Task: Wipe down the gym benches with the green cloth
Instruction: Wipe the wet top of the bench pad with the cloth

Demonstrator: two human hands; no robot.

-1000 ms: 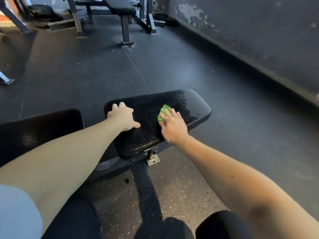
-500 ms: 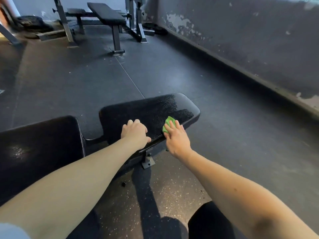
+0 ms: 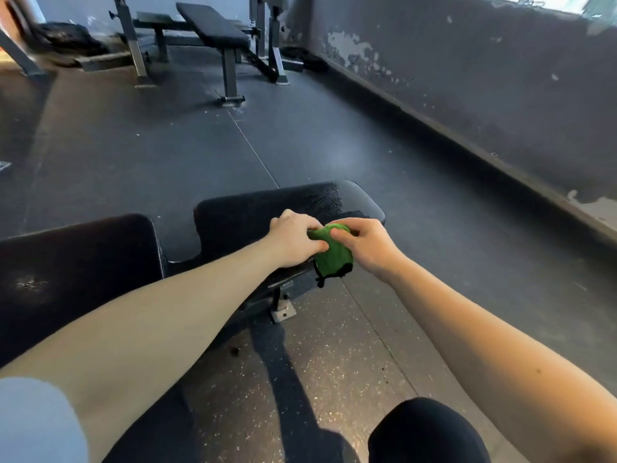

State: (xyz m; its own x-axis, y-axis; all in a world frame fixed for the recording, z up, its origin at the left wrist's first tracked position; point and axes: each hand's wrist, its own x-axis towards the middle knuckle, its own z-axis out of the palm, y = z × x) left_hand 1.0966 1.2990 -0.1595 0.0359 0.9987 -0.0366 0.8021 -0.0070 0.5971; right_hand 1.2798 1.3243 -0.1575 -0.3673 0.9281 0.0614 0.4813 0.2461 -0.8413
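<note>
A black padded bench lies across the lower middle of the view, with a smaller seat pad (image 3: 267, 212) on the right and a longer back pad (image 3: 76, 262) on the left. The green cloth (image 3: 334, 255) hangs bunched at the seat pad's near edge, lifted off the surface. My left hand (image 3: 293, 242) pinches its left part. My right hand (image 3: 367, 245) grips its top from the right. Both hands meet over the pad's front edge.
A second black bench (image 3: 210, 25) on a grey steel rack (image 3: 133, 45) stands at the back. A dark, peeling wall (image 3: 467, 78) runs along the right. Black rubber flooring (image 3: 133, 145) lies between the benches. My knee (image 3: 427, 432) shows at the bottom.
My right hand stopped pressing the cloth on the seat pad and drew it to the near edge. My left hand left the pad and took hold of the cloth too.
</note>
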